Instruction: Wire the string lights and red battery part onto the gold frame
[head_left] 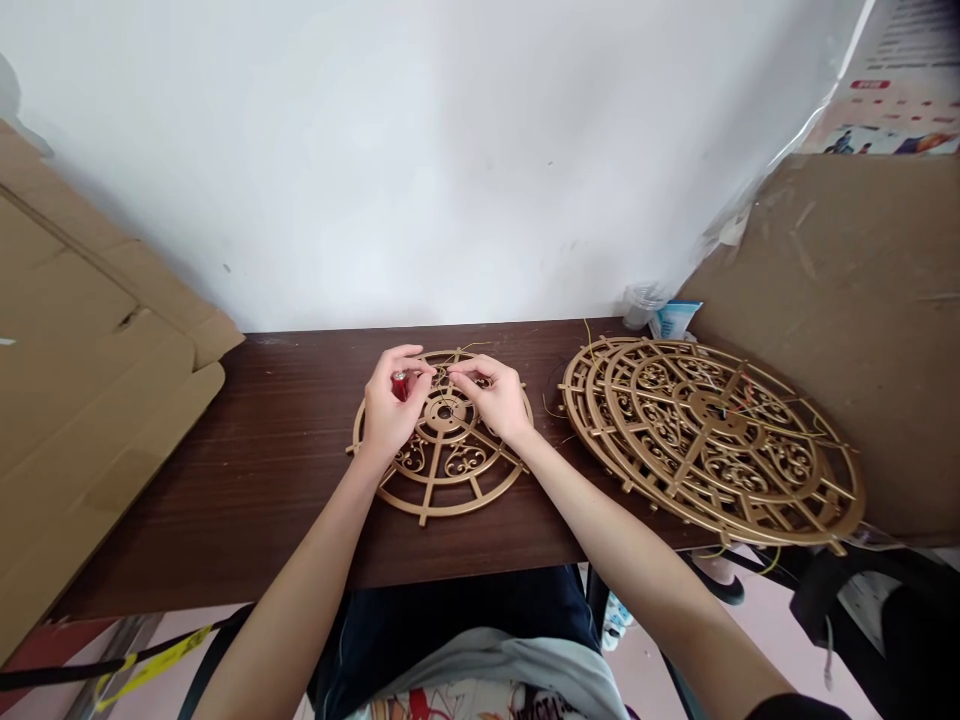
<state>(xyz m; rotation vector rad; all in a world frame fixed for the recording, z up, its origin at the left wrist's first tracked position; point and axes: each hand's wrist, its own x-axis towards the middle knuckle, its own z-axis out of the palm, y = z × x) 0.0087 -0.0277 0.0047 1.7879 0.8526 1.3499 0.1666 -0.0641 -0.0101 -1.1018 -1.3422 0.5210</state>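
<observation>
View: head camera, looking down past both forearms.
Left hand: the left hand (390,405) curls over the upper left of the ring, thumb and forefinger narrow, their tips almost together; a small red object (400,386) is held inside the curl, just behind those tips.
Right hand: the right hand (501,400) faces it, thumb and forefinger also narrow, tips just beside the left ones; whether they grip anything is too small to tell.
Gold frame: a round openwork gold frame (445,428) lies flat directly under both sets of fingers, its hub just on the near side of the fingertips, its scrolls and outer rim nearer the person.
Yellow wire: a thin yellow wire (472,346) shows just beyond the right fingertips.
Stack: similar gold frames (694,455) lie overlapping, well to the right of the fingers, with loose wires on top.
Table: the dark brown tabletop (292,450) spreads beneath and to the left of the fingers.
Far right: a clear cup (642,303) and a blue-and-white packet (675,318) stand beyond the stack, well apart from the fingers.
Sides: cardboard (82,380) rises far to the left of the fingers, a brown board (847,270) far to the right.
</observation>
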